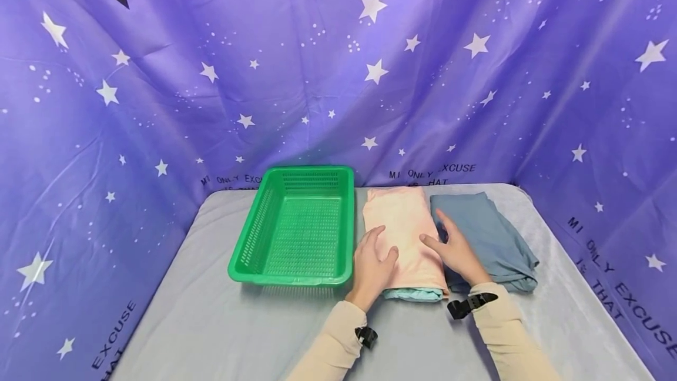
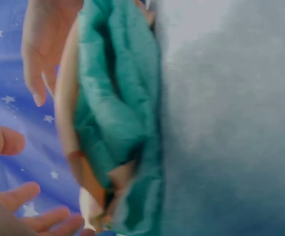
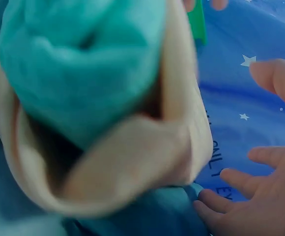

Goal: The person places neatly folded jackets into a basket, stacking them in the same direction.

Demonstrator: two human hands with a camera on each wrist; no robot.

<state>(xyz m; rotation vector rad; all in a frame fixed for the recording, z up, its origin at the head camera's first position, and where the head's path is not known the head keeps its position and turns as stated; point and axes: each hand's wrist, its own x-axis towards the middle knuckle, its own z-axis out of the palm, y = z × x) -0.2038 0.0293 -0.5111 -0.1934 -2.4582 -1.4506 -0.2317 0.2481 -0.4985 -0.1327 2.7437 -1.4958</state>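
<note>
A folded pink cloth (image 1: 403, 222) lies on the bed-like surface, with a teal cloth (image 1: 415, 294) showing at its near end. Wrist views show that teal fabric (image 2: 118, 98) bunched between pink layers (image 3: 132, 162). At the pink cloth's left edge is my left hand (image 1: 372, 264), fingers spread. My right hand (image 1: 459, 251) is over its right edge, thumb toward the pink cloth and fingers apart. Neither hand grips anything; whether they touch the fabric is hard to tell. Right of the pink cloth lies a folded blue-grey cloth (image 1: 483, 234), partly behind my right hand.
A green plastic basket (image 1: 346, 228) with perforated walls stands left of the pink cloth, with nothing inside. Everything rests on a light grey covered surface (image 1: 211, 322). Purple star-patterned curtains (image 1: 317, 75) hang close along the back and both sides.
</note>
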